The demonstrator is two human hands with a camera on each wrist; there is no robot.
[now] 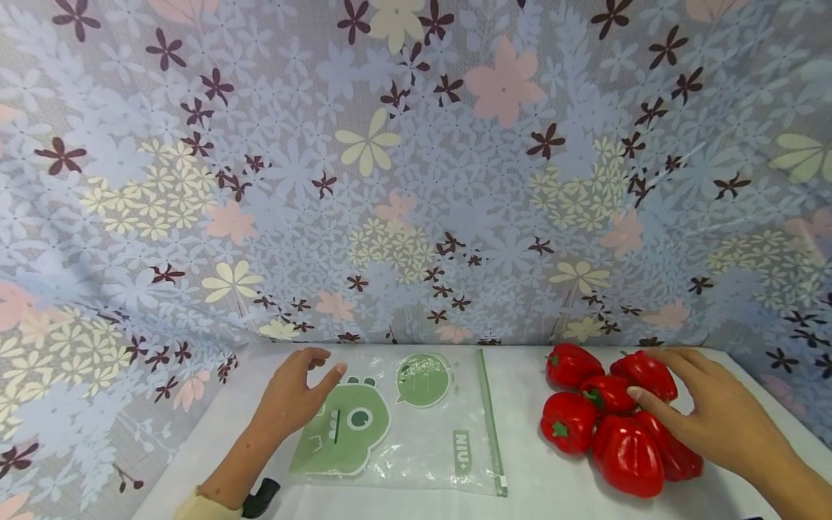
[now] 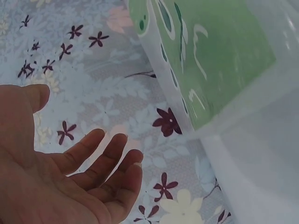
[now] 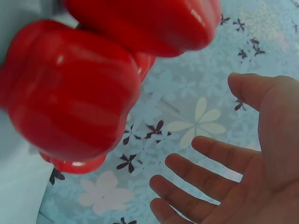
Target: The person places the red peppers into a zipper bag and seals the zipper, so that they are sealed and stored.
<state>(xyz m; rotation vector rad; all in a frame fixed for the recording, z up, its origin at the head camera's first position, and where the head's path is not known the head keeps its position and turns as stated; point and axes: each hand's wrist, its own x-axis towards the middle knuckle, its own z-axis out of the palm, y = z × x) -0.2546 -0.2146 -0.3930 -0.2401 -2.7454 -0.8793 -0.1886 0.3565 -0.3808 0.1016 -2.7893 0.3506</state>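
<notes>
A clear zip bag with a green dinosaur print lies flat on the white table, its green zip strip along the right side. Over the bag's left edge hovers my left hand, fingers loosely bent and nothing between them. Several red bell peppers sit in a cluster at the right. My right hand is at the cluster's right side, overlapping the peppers in the head view. In the right wrist view its fingers are spread and apart from the nearest pepper.
A white cloth covers the table. Behind it and along both sides hangs a floral curtain. Beside my left wrist lies a small black object.
</notes>
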